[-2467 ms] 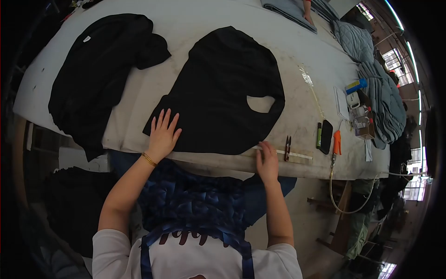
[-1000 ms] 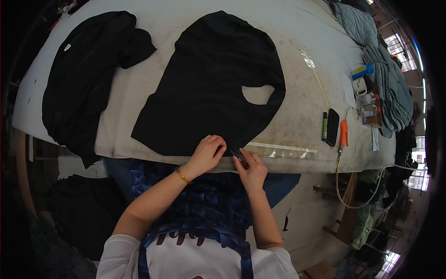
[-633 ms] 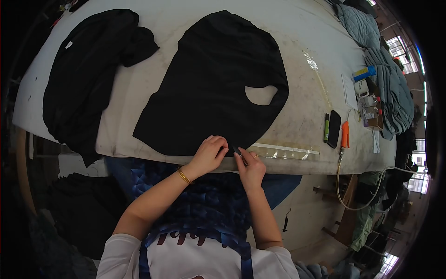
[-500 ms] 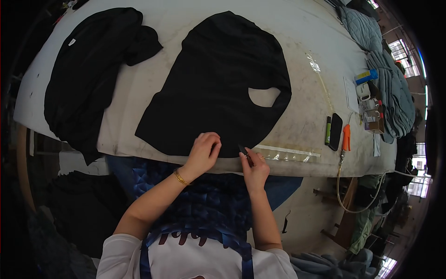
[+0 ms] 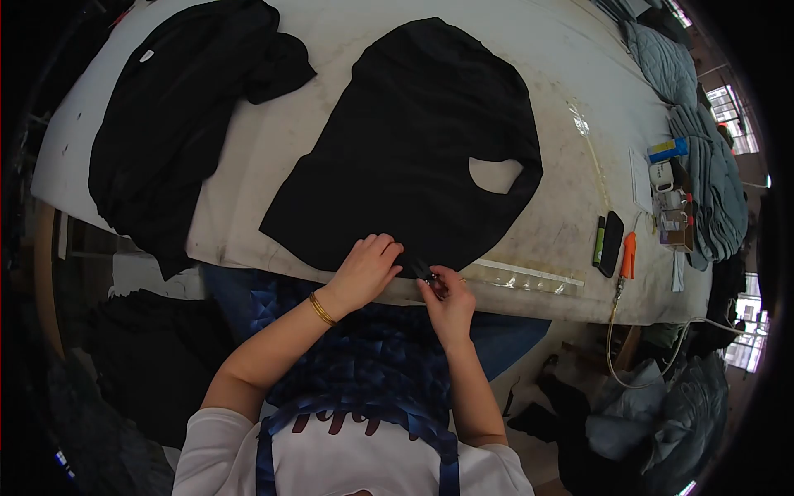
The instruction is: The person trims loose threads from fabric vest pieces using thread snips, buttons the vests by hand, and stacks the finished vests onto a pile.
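A black garment piece [image 5: 422, 132] lies spread on the table, with an opening at its right side. At its near edge, my left hand [image 5: 364, 269] has its fingers bent together and pinches the black cloth. Close by on the right, my right hand [image 5: 449, 304] is closed around small dark thread snips [image 5: 423, 270]. Their pointed tips face left, toward the cloth by my left fingers. Part of the snips is hidden in the palm.
Another black garment [image 5: 169, 116] hangs over the table's [image 5: 240, 165] left front edge. On the right lie an orange-handled tool [image 5: 629, 255] with a hose, a black phone-like object [image 5: 611, 244] and a green marker [image 5: 599, 241]. Grey quilted pieces [image 5: 707, 182] are piled behind them.
The view has shifted, so the table items appear further right. My right hand with the snips has come closer to my left hand along the garment's near edge.
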The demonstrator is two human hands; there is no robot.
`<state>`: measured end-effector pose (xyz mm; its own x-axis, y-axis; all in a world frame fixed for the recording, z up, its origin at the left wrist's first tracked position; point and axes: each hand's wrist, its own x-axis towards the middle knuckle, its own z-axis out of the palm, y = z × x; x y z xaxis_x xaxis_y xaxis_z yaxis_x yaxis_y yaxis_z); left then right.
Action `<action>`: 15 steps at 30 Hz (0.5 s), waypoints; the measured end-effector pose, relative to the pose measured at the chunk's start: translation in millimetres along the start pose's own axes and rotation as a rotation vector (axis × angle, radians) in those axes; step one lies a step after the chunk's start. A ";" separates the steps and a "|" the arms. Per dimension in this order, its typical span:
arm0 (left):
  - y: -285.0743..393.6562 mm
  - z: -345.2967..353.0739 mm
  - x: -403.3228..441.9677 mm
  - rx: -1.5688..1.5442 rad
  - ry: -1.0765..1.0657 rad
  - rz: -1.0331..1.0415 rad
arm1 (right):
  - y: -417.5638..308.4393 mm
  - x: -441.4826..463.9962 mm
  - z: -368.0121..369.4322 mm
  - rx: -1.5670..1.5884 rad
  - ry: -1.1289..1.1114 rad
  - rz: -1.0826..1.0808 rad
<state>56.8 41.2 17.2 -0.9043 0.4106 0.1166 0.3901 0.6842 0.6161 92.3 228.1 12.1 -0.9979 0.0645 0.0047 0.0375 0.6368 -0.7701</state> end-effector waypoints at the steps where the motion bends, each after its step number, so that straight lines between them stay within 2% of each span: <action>1: -2.7 -0.5 -0.5 -0.002 -0.001 -0.002 | -0.5 -1.1 0.4 0.029 -0.010 -0.009; 6: -8.7 -5.6 -2.0 0.024 -0.079 -0.001 | -2.5 -2.3 6.8 0.055 -0.054 -0.042; 15: -10.3 -4.0 -5.5 -0.085 -0.031 -0.016 | -13.3 1.4 14.8 0.027 -0.086 -0.052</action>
<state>57.0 29.5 13.3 -0.9038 0.4198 0.0826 0.3585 0.6377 0.6818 89.6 208.3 12.9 -0.9994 -0.0350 -0.0082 -0.0151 0.6168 -0.7870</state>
